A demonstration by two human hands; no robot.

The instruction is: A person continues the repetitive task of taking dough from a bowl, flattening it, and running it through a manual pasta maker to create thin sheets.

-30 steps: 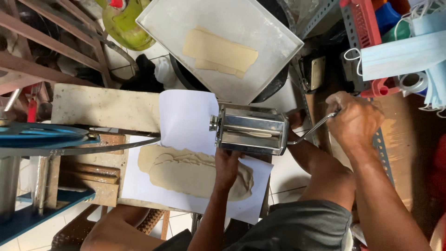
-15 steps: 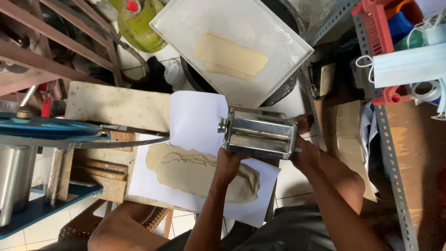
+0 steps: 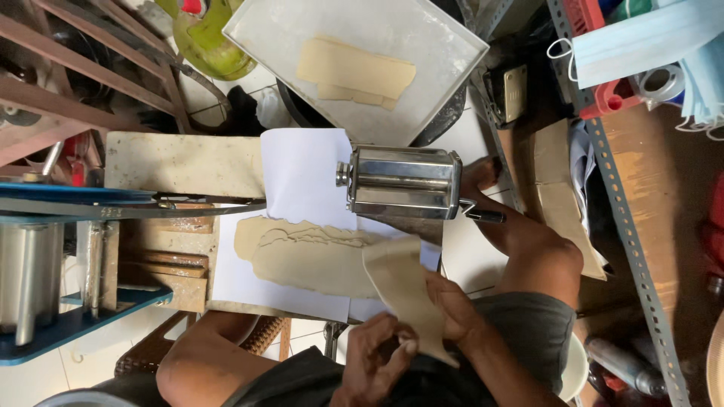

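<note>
While the steel pasta roller (image 3: 403, 182) sits on the tabletop (image 3: 181, 162), both hands pinch a dough strip (image 3: 403, 294) just below it: left hand (image 3: 373, 362) at its lower end, right hand (image 3: 452, 313) fingers pressed along its edge.

right hand (image 3: 452, 309) — off crank | both hands — now lifting dough strip (image 3: 403, 290)

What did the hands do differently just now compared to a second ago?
The right hand let go of the roller machine's crank and came down to hold a dough strip. The left hand left the dough sheet on the paper and took the strip's lower end. The machine, the sheet and the tray with folded dough stayed in place.
</note>
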